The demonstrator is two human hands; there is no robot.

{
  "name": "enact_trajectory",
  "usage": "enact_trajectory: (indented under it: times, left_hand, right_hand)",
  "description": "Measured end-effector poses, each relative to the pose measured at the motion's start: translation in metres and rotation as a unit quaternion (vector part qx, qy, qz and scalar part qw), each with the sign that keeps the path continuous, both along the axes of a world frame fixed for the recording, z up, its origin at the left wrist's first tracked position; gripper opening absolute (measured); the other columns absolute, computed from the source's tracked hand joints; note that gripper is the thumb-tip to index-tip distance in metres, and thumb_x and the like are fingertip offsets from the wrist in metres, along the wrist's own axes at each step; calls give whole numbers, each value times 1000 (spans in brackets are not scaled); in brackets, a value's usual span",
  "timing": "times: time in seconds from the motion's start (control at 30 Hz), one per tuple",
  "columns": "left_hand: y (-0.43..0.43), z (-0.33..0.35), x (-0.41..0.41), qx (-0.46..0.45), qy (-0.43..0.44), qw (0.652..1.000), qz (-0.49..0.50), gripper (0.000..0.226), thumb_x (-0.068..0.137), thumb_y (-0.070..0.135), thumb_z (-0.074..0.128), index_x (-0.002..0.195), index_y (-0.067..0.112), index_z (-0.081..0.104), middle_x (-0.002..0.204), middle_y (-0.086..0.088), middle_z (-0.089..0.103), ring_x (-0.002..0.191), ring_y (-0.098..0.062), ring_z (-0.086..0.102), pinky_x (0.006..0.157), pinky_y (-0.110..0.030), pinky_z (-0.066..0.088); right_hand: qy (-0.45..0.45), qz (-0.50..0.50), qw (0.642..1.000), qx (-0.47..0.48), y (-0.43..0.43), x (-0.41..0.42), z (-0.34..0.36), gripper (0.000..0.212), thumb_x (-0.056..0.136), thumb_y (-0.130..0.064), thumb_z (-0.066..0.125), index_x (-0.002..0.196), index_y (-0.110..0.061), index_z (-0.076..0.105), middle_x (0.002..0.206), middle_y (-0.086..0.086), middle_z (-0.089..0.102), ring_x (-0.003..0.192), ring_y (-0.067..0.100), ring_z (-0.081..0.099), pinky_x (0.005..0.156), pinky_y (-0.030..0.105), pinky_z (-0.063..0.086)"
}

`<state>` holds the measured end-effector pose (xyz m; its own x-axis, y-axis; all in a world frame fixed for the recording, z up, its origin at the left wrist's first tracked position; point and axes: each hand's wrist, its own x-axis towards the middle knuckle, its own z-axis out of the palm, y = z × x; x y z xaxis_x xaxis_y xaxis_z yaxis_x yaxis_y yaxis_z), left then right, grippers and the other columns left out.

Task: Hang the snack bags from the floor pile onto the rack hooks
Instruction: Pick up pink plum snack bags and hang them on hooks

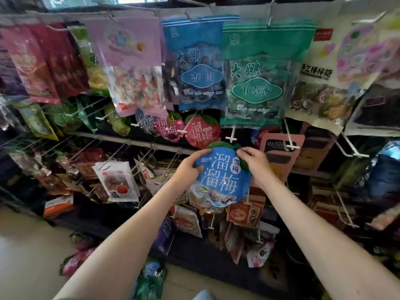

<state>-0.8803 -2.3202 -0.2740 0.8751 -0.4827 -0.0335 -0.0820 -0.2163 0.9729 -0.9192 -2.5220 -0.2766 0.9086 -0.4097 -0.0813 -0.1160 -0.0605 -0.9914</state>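
Both hands are holding the blue round snack bag (225, 176) just below the teal hanging bag (255, 83): the left hand (188, 169) is gripping its left edge, fingers curling over the top, and the right hand (253, 163) is pinching its upper-right edge by the green leaf. A white hook tip (231, 138) is sticking out under the teal bag, just above the blue one. Floor bags (149, 276) are lying well below, leftward.

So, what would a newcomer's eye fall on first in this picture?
First, the round blue snack bag with large white characters, at the centre, held at its upper edge by the left hand and the right hand. Next, the tall blue plastic bag and the teal plastic bag hanging side by side on the top row above it. At lower left, loose bags lie on the pale floor.
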Motion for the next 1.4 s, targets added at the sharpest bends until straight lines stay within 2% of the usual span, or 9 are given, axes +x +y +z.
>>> enact_trajectory:
  times: [0.2, 0.33, 0.43, 0.63, 0.77, 0.93, 1.2, 1.3, 1.4]
  left_hand:
    - [-2, -15, 22, 69, -6, 995, -77, 64, 92, -2, 47, 138, 43, 37, 133, 3, 50, 113, -16, 55, 92, -35, 51]
    - [-6, -19, 39, 103, -95, 987, -79, 63, 93, 4, 48, 141, 42, 33, 130, 5, 53, 110, -15, 58, 90, -39, 52]
    - [-9, -21, 48, 125, -153, 976, -92, 65, 93, 5, 48, 140, 47, 30, 132, 1, 52, 109, -16, 57, 90, -39, 51]
    - [-11, -35, 49, 208, -419, 876, -118, 64, 97, 18, 40, 148, 40, 8, 110, -7, 49, 72, -26, 53, 58, -34, 47]
    - [-13, -48, 57, 227, -453, 853, -121, 59, 95, 32, 27, 143, 46, -5, 118, -12, 50, 78, -33, 56, 59, -43, 53]
    - [-19, -45, 62, 240, -422, 869, -101, 70, 98, 15, 40, 145, 35, -7, 116, -11, 46, 81, -30, 53, 66, -42, 50]
    - [-25, -56, 73, 211, -421, 879, -74, 63, 95, 24, 37, 147, 33, 2, 113, -9, 45, 72, -23, 48, 57, -39, 47]
    - [-33, -60, 81, 262, -432, 863, -32, 64, 97, 29, 43, 150, 30, 7, 130, -15, 37, 96, -27, 49, 74, -36, 49]
    - [-48, -66, 90, 340, -495, 799, 47, 63, 95, 42, 44, 150, 25, 18, 146, -24, 27, 128, -43, 36, 102, -50, 37]
  right_hand:
    - [-16, 15, 997, -76, 6, 12, 8, 16, 93, -26, 57, 82, -19, 66, 83, -3, 66, 79, 12, 62, 65, 26, 45]
    - [-45, 1, 994, -99, 12, 21, 8, 16, 93, -21, 56, 81, -17, 65, 79, -4, 65, 72, 5, 60, 57, 16, 44]
    - [-62, -21, 991, -113, 10, 23, 3, 19, 94, -19, 55, 77, -22, 63, 79, -6, 65, 71, 3, 60, 58, 19, 44]
    - [-117, -29, 978, -171, 3, 15, -4, 20, 93, -13, 55, 77, -24, 59, 77, -11, 61, 66, -11, 58, 58, 10, 43]
    - [-128, -21, 969, -212, 0, 16, -1, 17, 93, -13, 55, 79, -23, 58, 76, -12, 61, 68, -6, 58, 61, 14, 43]
    - [-84, -31, 970, -225, -1, 29, -1, 19, 94, -24, 54, 76, -28, 58, 77, 0, 64, 74, 20, 63, 67, 40, 49]
    - [-81, -86, 970, -213, 2, 44, -10, 11, 94, -24, 53, 86, -22, 60, 84, 9, 65, 79, 31, 62, 69, 45, 49]
    - [-98, -196, 924, -314, 2, 56, -21, 17, 89, -25, 59, 101, -14, 56, 100, 5, 58, 98, 24, 53, 83, 37, 40]
    - [-139, -298, 838, -436, 4, 64, -33, 33, 81, -14, 67, 107, -8, 47, 107, 13, 52, 105, 24, 40, 86, 33, 28]
